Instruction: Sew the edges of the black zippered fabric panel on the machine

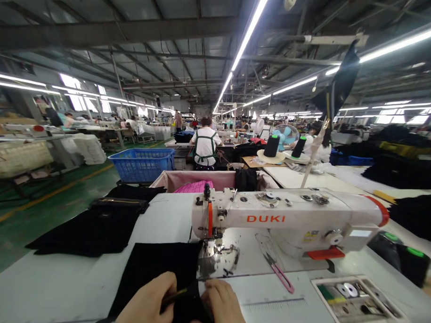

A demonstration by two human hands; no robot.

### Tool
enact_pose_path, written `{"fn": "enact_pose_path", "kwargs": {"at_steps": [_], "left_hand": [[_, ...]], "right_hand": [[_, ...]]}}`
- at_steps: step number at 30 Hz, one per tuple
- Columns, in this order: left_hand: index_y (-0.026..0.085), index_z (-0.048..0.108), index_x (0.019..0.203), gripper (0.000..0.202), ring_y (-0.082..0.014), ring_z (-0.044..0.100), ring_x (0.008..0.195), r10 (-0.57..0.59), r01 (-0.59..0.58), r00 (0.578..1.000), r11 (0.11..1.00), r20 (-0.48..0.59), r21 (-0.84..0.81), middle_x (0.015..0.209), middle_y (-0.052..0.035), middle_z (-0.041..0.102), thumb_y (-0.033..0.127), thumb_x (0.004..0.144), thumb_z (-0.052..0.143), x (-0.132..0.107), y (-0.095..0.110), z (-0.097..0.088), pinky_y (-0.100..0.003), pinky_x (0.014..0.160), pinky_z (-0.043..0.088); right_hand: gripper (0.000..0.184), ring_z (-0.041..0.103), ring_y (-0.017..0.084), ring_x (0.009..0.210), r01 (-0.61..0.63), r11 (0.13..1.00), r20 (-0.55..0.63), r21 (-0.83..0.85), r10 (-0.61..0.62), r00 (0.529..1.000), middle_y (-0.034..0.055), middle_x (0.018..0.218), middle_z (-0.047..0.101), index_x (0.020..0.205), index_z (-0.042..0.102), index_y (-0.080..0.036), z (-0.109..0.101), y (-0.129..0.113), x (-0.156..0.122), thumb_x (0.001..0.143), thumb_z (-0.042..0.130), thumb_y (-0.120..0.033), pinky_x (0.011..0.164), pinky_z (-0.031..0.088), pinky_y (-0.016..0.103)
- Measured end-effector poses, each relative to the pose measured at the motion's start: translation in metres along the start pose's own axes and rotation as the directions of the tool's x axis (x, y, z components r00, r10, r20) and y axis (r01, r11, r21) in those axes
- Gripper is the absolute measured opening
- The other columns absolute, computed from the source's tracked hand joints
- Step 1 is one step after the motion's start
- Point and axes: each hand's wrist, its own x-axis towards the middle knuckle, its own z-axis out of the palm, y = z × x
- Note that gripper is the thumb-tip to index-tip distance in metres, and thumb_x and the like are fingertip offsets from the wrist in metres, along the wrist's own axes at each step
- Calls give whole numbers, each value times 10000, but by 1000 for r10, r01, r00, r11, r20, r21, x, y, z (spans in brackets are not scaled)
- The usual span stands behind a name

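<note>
My left hand (148, 307) is closed on a piece of black fabric (159, 269) that lies on the white sewing table (57, 280), pinching its near edge with a thin dark tool or strip between the fingers. Fingers curled, my right hand (222, 305) presses on the same fabric edge just right of the left hand. Both hands sit in front of the needle and presser foot (218, 251) of a white DUKI sewing machine (288, 220). The fabric reaches up to the needle plate.
Pink-handled thread snips (279, 272) lie right of the needle. A tray of bobbins (354, 298) sits at the near right. More black fabric (90, 229) is piled at the left edge. A blue basket (142, 165), thread cones (271, 146) and other workers are beyond.
</note>
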Motion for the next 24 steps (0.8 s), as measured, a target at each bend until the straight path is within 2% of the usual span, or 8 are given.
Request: {"fn": "enact_pose_path", "kwargs": {"at_steps": [2,5,8,10,13,16,19,24], "left_hand": [[222,540,888,159,-174,614,772,-20,23,1000,989,23,-147,826,14,629,113,802,462,-12,11,-13,-278,728,491],[246,605,1099,238,-216,631,1037,-28,51,998,883,57,-466,1095,-16,685,343,884,574,-27,24,-34,-308,967,479],[274,673,1144,348,-249,617,1111,-81,89,996,808,40,-582,1168,-23,695,516,906,593,-35,30,-43,-328,1018,462],[287,694,1159,370,-252,627,1091,-105,107,994,745,43,-658,1172,-19,701,539,900,613,-38,28,-42,-335,1010,480],[299,696,1194,418,-251,646,1057,-141,123,989,637,41,-761,1160,-15,710,556,865,667,-41,23,-36,-333,987,512],[295,720,1164,395,-245,639,1072,-187,103,982,642,-25,-760,1140,-13,710,536,851,699,-46,19,-33,-299,977,516],[290,727,1154,369,-228,660,999,-177,103,984,635,-14,-766,1061,-10,716,525,876,676,-51,20,-35,-279,912,545],[269,738,1131,367,-231,677,953,-186,104,982,641,-23,-761,977,-11,726,521,872,675,-55,26,-36,-272,859,566]], "right_hand": [[308,596,305,1217,7,999,25,39,-8,1000,94,1314,625,971,653,-228,-12,-11,4,717,803,-140,1024,518,404],[254,499,298,1333,65,994,50,89,-69,996,94,1427,541,1000,655,-235,-35,-31,14,792,707,-98,1100,455,443],[207,413,307,1412,95,988,29,123,-99,995,71,1489,504,1008,675,-249,-55,-48,23,860,641,-108,1138,397,505],[213,466,288,1377,120,980,6,161,-122,992,41,1396,605,1003,688,-265,-66,-55,28,865,650,-107,1168,342,523],[204,665,191,1112,157,956,-36,249,-153,988,-34,1107,746,971,694,-280,-76,-62,32,846,724,-122,1211,273,456],[159,712,131,919,178,940,-91,290,-158,983,-57,974,759,909,693,-261,-81,-67,33,830,757,-139,1162,340,361],[130,718,138,883,186,940,-125,286,-156,980,-46,948,767,869,683,-245,-83,-70,32,821,748,-143,1047,445,327],[98,711,152,825,182,946,-157,269,-143,977,-43,917,769,814,649,-243,-80,-71,29,839,712,-172,851,521,319]]}}
